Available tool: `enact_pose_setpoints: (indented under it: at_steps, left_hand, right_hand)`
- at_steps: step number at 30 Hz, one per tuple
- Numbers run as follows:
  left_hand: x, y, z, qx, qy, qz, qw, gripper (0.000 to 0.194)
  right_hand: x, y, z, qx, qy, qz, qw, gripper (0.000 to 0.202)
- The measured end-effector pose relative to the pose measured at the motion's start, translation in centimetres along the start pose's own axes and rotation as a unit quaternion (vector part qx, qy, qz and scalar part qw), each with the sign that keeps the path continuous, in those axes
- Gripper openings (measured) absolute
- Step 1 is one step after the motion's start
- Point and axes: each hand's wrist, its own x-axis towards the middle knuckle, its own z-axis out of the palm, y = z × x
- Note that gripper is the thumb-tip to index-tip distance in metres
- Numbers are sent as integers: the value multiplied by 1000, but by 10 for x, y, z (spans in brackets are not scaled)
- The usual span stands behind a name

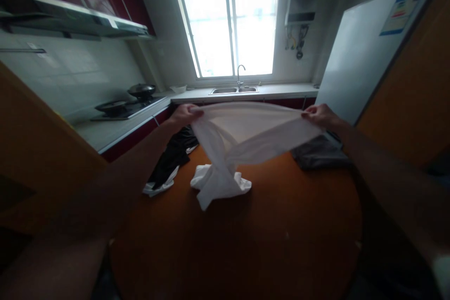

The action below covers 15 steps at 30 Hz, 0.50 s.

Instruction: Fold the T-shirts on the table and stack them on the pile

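A thin white cloth [260, 124] is stretched between my two hands above a round brown table [281, 229]. At its left end my left hand [185, 115] pinches the fabric; my right hand [319, 115] grips the right end at about the same height. The middle of the cloth hangs down in a twisted fold, and its lower part lies crumpled on the table. Black and white clothing [170, 159] lies on the table's left side, below my left hand. On the right, below my right hand, is a dark grey folded cloth [319, 152].
Beyond the table a counter [281, 89] with a sink [225, 90] runs under the window. A stove with a lidded pot [141, 90] and a pan [111, 107] stands at the left. A white refrigerator [365, 56] is at the right.
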Motion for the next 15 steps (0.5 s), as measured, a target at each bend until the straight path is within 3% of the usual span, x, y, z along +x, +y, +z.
enact_pose_setpoints:
  at_steps: [2, 3, 5, 7, 11, 15]
  left_hand:
    - [32, 16, -3, 90, 136, 59, 985, 62]
    - [40, 19, 0, 128, 170, 85, 973, 66]
    - [41, 14, 17, 184, 179, 120, 959, 69]
    - [25, -6, 43, 210, 124, 131, 961, 62]
    - [-32, -69, 99, 188, -73, 75, 977, 43]
    - [-91, -111, 136, 148, -103, 93, 979, 40]
  right_hand:
    - [33, -27, 28, -43, -3, -27, 999, 28]
    - [38, -38, 42, -102, 14, -69, 992, 36]
    - [27, -52, 71, -175, 7, -142, 974, 41]
    - [-3, -53, 98, -199, -73, -182, 960, 39]
    - [-75, -24, 145, -210, -224, -158, 939, 27]
    - [-127, 18, 182, -194, -301, -73, 931, 26]
